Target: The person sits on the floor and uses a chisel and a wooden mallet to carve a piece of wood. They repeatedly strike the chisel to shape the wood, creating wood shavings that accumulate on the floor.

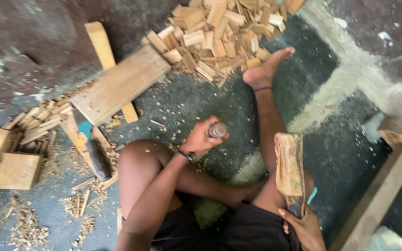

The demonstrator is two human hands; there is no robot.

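- My right hand (307, 227) grips the near end of a rough wood block (289, 169); fingers wrapped on its base, block standing upright against my right thigh.
- My left hand (202, 138) is clenched round a dark tool handle (217, 130), metal-capped end poking out right of my fist; what the tool is, I cannot tell.
- Block sits right of the handle, apart from it.
- Floor: dark grit-covered concrete (196, 100), strewn with chips and shavings.
- Far centre: heap of short cut wood pieces (219, 32).
- Far left: wide plank (119, 83) lying across a narrower one.
- Left arm crosses over my bent left knee (138, 162); right leg stretches away, bare foot (267, 67) touching the heap.
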